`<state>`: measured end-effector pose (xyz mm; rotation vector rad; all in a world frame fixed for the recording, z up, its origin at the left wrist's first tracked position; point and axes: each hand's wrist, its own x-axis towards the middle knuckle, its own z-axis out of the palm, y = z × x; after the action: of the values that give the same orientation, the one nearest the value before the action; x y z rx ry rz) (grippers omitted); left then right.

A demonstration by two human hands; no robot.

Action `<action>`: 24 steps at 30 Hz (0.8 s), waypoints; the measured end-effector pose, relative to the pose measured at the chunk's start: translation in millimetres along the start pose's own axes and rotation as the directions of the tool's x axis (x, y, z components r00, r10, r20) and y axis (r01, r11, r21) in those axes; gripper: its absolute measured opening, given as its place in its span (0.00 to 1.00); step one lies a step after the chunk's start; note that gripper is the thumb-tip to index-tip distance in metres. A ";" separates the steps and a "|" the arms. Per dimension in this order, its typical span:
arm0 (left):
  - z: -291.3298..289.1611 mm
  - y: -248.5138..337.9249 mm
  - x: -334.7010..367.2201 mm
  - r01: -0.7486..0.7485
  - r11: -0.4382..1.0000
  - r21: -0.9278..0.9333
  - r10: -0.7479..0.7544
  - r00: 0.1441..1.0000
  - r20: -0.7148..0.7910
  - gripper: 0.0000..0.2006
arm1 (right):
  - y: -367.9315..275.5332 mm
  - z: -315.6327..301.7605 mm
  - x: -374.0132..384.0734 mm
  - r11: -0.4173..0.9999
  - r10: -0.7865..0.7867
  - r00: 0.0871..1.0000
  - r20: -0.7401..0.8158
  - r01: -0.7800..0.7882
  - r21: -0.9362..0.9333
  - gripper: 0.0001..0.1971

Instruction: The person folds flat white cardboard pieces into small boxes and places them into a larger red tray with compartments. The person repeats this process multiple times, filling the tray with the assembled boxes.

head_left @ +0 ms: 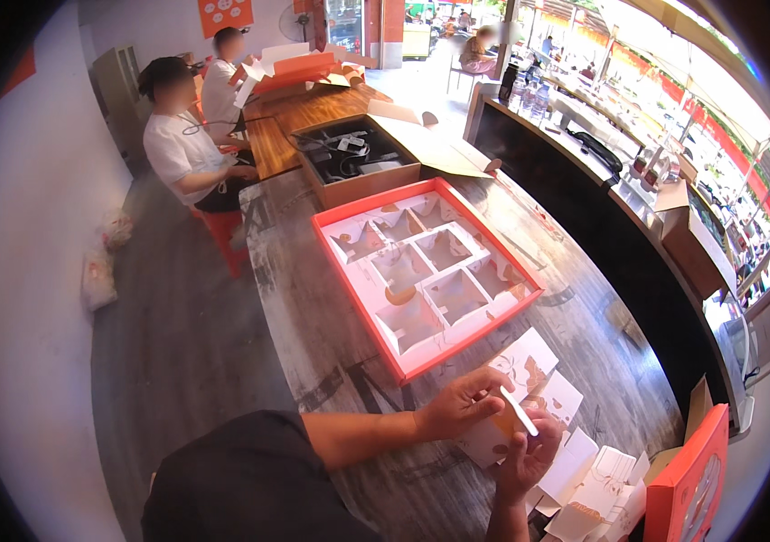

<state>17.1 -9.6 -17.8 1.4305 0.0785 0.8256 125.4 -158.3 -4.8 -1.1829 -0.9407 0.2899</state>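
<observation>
In front of me, both hands pinch a thin white piece of card [520,412], seen nearly edge-on. My left hand [466,402] has its fingers closed on the upper end. Gripping the lower end is my right hand [534,450], thumb and fingers bent around it. Just behind and below the hands lies an unfolded white carton [530,359] with a brown print, partly hidden by them. More white cartons [595,492] with open flaps lie to the right of my right hand. Beyond my hands sits a shallow red box [394,369] with white dividers forming several square compartments.
A brown cardboard box [360,192] with cables and dark items stands farther back on the grey wooden table [295,298]. A red lid [692,479] leans at the right, beside a counter [575,185]. Two people in white shirts sit at the far left.
</observation>
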 end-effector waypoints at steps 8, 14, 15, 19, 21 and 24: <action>-7.3 -13.6 2.0 -0.048 0.998 0.048 0.048 0.999 0.015 0.23 | 8.2 1.0 -4.1 0.993 0.120 0.993 0.002 -0.120 0.013 0.19; -12.0 -11.5 4.9 -0.076 0.993 0.086 0.070 0.994 0.080 0.21 | 3.1 7.4 1.8 0.984 -0.064 0.996 0.063 0.073 -0.161 0.17; -10.7 -9.6 4.6 -0.084 0.995 0.047 0.080 0.994 0.081 0.21 | 0.6 8.8 2.2 0.983 -0.092 0.994 0.067 0.102 -0.156 0.17; -14.3 -1.0 8.2 -0.104 0.981 0.165 0.081 0.987 0.142 0.18 | 7.5 5.7 0.1 0.987 -0.047 0.999 0.018 0.049 -0.153 0.12; -18.3 6.0 14.0 -0.171 0.960 0.220 0.125 0.970 0.208 0.15 | 5.8 3.8 2.7 0.973 -0.092 0.995 0.039 0.098 -0.210 0.10; -22.9 25.5 19.9 -0.142 0.960 0.241 0.071 0.958 0.279 0.13 | 6.0 -1.4 5.6 0.911 -0.197 0.974 0.113 0.225 -0.347 0.12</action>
<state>8.2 18.3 8.9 1.7962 -0.1029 0.7213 131.4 -153.3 -7.6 -1.3939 -1.2134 -0.0155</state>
